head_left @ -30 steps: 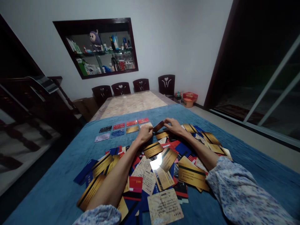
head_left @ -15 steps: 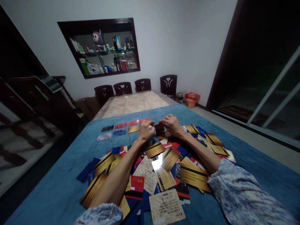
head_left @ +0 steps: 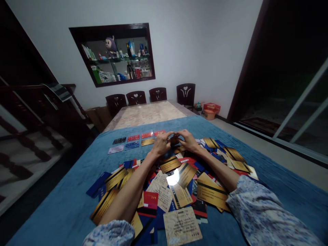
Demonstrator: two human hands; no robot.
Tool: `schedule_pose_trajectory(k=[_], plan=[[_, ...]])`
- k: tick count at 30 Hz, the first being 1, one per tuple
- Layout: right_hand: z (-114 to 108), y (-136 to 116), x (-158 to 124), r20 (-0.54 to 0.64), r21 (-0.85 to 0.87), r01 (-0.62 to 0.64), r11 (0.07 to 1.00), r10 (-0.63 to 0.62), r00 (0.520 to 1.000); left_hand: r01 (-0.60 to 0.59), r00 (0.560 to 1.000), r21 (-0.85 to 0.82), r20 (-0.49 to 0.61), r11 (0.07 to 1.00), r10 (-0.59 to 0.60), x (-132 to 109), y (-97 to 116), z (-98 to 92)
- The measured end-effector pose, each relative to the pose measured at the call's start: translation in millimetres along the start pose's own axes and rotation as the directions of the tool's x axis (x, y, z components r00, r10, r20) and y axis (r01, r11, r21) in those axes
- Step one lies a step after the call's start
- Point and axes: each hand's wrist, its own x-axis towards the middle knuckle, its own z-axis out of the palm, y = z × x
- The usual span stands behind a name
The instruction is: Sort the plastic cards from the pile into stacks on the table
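Between my two hands, at the far edge of the pile, is a dark plastic card (head_left: 174, 139), partly hidden by my fingers. My left hand (head_left: 161, 143) pinches its left side, fingers curled. On the other side, the thumb and fingers of my right hand (head_left: 188, 140) close on it too. Below my wrists spreads a heap of gold, blue, red and cream cards, with a gold card (head_left: 170, 164) just under the hands. To the left lie two rows of laid-out cards, among them a gold card (head_left: 148, 141) and a blue card (head_left: 132, 145).
A blue cloth (head_left: 84, 184) covers the near part of a stone-topped table (head_left: 151, 111). Dark chairs (head_left: 186, 95) stand at its far end. A wall niche (head_left: 151, 61) holds bottles and a plush toy (head_left: 111, 47). At left is a stair railing (head_left: 38, 135).
My hands have come closer together, and my left fingers now meet the dark card, which has turned and shows less of its face. The view has shifted slightly.
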Motion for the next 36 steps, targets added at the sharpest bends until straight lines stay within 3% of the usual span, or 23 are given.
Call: schedule_pose_trajectory(k=[5, 15, 23, 36], plan=[[6.2, 1.2, -1.2, 0.089, -0.042, -0.08, 0.996, 0.084, 0.993, 0.017, 0.993, 0.097, 0.113, 0.995, -0.028, 1.3, 2.6, -10.2], [8.7, -5.7, -4.0, 0.173, -0.094, -0.087, 0.992, 0.102, 0.98, -0.007, 0.974, 0.216, 0.221, 0.976, -0.042, -10.4, -2.9, -30.4], [5.7, -13.4, -4.3, 0.226, -0.161, -0.02, 0.987, 0.057, 0.972, 0.074, 0.973, 0.19, 0.199, 0.979, -0.112, -33.6, -13.7, -33.6], [7.2, -38.1, 5.8, 0.33, -0.33, 0.047, 0.943, 0.069, 0.941, 0.163, 0.967, 0.195, 0.164, 0.967, -0.197, -46.5, -29.0, -31.6]])
